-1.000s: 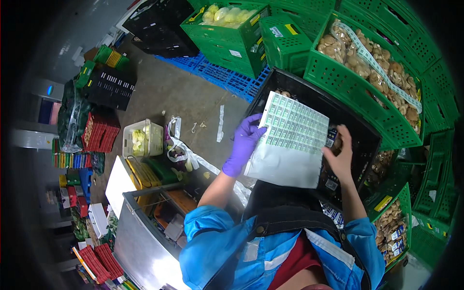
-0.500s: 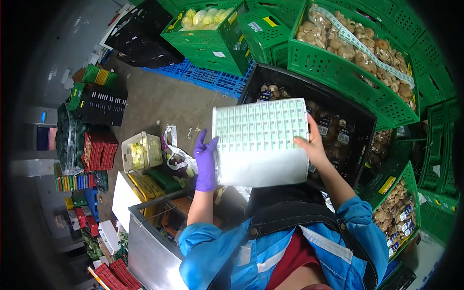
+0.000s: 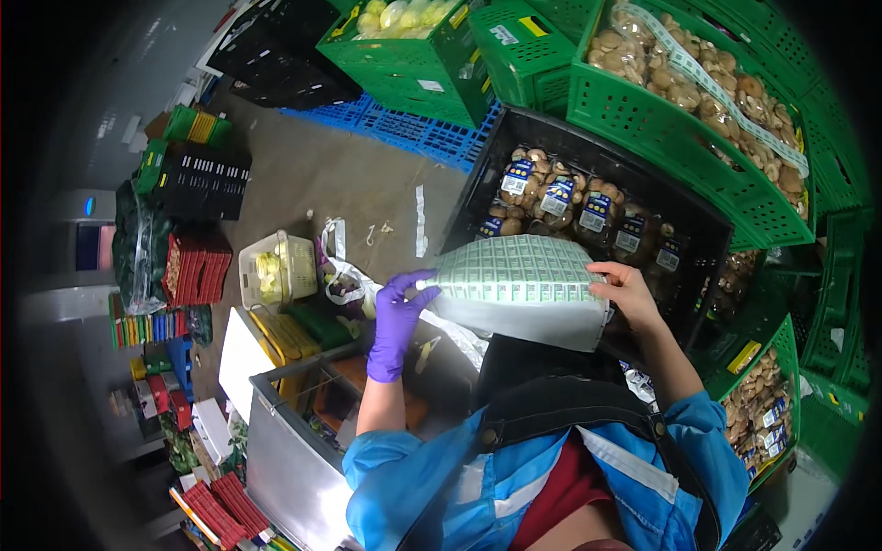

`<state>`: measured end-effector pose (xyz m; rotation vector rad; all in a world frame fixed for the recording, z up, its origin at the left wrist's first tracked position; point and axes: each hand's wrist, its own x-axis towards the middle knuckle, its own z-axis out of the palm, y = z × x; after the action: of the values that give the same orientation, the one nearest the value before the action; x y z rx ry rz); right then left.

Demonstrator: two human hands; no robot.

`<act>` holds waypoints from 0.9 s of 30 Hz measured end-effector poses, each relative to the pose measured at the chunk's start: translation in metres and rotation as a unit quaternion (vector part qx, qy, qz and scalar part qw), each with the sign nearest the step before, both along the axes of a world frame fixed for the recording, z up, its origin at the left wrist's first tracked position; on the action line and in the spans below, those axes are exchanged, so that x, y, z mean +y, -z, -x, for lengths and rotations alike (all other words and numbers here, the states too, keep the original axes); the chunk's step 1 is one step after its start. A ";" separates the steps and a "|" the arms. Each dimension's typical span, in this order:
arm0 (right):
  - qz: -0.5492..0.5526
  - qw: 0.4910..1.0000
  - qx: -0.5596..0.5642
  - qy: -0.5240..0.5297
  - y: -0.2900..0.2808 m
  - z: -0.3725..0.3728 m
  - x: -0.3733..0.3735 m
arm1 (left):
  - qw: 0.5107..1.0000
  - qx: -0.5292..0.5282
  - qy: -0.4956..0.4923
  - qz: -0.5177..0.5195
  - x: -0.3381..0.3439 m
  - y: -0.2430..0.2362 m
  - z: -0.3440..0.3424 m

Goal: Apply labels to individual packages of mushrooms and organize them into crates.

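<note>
Between my two hands is a sheet of printed labels (image 3: pixel 514 275), pale green and gridded on its upper part and plain white on its lower part. Its far edge bows away in a curve. My left hand (image 3: pixel 393 326), in a purple glove, pinches the sheet's left edge, and my bare right hand (image 3: pixel 634 298) grips the right edge with thumb and fingers. Just beyond the sheet stands a black crate (image 3: pixel 634 165) holding several clear packs of mushrooms (image 3: pixel 557 197) with blue and white labels. The sheet covers the crate's near part.
A green crate of bagged mushrooms (image 3: pixel 661 112) with a label strip across it stands behind the black crate. Another green mushroom crate (image 3: pixel 792 367) is at my right. A metal-sided bin (image 3: pixel 289 459) stands lower left, near a cream basket (image 3: pixel 301 266). A blue pallet (image 3: pixel 404 133) lies farther off.
The sheet has tipped and curved, so it looks shorter, and more mushroom packs show behind it. My left hand has closed its fingers on the edge. The view has shifted slightly.
</note>
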<state>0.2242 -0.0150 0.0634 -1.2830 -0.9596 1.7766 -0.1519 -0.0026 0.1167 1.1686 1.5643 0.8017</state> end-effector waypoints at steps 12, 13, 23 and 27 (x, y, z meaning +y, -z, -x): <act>-0.370 0.904 -0.167 -0.131 -0.078 0.081 0.028 | 0.980 -0.063 0.141 -0.129 0.025 -0.073 -0.067; -0.330 0.924 -0.151 -0.117 -0.075 0.082 0.028 | 0.979 -0.108 0.115 -0.126 0.026 -0.074 -0.072; -0.201 0.954 -0.125 -0.186 -0.088 0.074 0.022 | 0.989 -0.087 0.005 -0.120 0.028 -0.031 -0.075; -0.215 0.950 -0.025 -0.223 -0.077 0.069 0.031 | 0.989 -0.080 0.016 -0.122 0.034 -0.019 -0.081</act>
<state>0.1553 0.0160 0.1403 -0.8775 -1.6627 1.7215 -0.0712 0.0313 0.1352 1.2678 1.3389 1.0615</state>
